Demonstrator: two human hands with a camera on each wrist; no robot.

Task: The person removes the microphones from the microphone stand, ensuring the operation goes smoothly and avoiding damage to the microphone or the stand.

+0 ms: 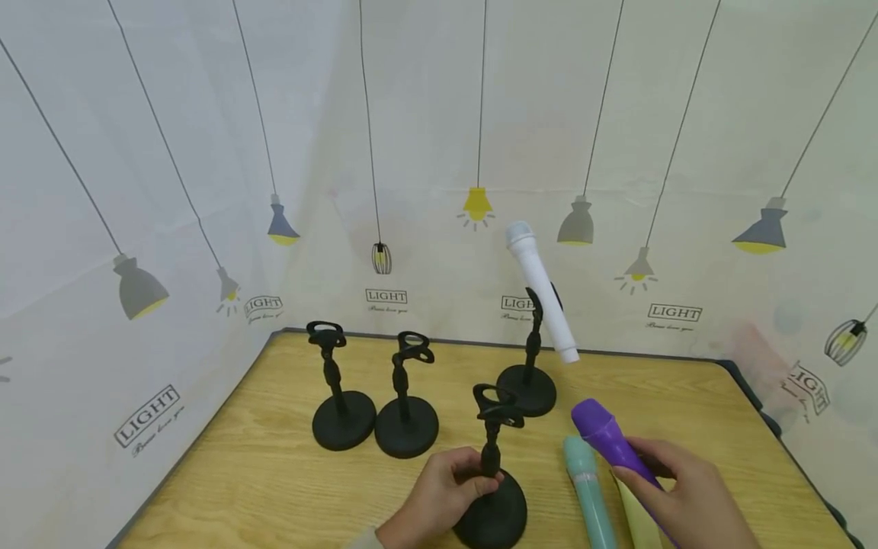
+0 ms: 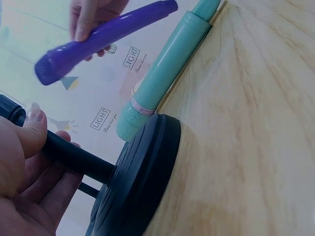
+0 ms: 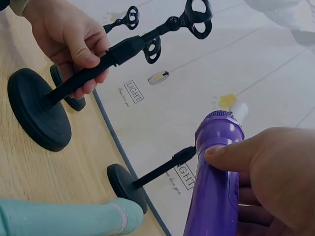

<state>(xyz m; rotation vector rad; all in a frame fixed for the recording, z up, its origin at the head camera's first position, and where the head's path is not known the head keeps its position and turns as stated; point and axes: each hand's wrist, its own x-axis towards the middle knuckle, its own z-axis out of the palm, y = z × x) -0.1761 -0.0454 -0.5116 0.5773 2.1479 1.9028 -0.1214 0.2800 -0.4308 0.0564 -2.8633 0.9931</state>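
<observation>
Near the table's (image 1: 274,450) front edge, the left hand (image 1: 439,499) grips the stand (image 1: 495,473) stem; the right hand (image 1: 686,496) wraps the lifted purple microphone (image 1: 607,438). Probably best to brace the base and align with the clip.

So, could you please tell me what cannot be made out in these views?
- Yellow-green item under the right hand, head view: mostly hidden by hand and purple microphone.
- Teal microphone: tail cut off by the bottom edge.
- Left hand gripping the nearest stand: the fingers cover part of the stem.
- White microphone hides its stand's clip.
</observation>
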